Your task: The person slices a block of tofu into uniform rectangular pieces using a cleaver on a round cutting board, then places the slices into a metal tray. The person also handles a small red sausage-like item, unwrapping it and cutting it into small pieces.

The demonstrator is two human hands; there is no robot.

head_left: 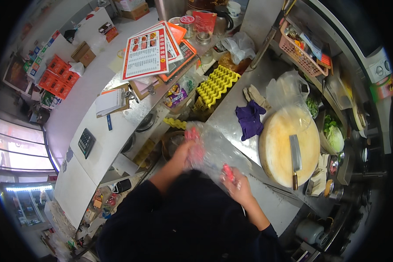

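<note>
A crinkled clear plastic bag [217, 146] with pinkish-red patches is stretched out in front of my body, between my two hands. My left hand [183, 153] is closed on its left side, right by the larger reddish patch. Lower down on the right, my right hand [239, 188] grips the bag's edge at a small bright red part. Whether the red is printing or something inside the bag, I cannot make out. The left fingers are partly blurred and covered by the film.
A round wooden chopping board [275, 150] bearing a cleaver [295, 156] stands on the steel counter to the right. Beside it lie a purple cloth [249, 120] and beige gloves [256, 97]. Yellow egg trays [217, 86] are stacked ahead. Menus [146, 52] and a calculator [87, 142] lie on the left counter.
</note>
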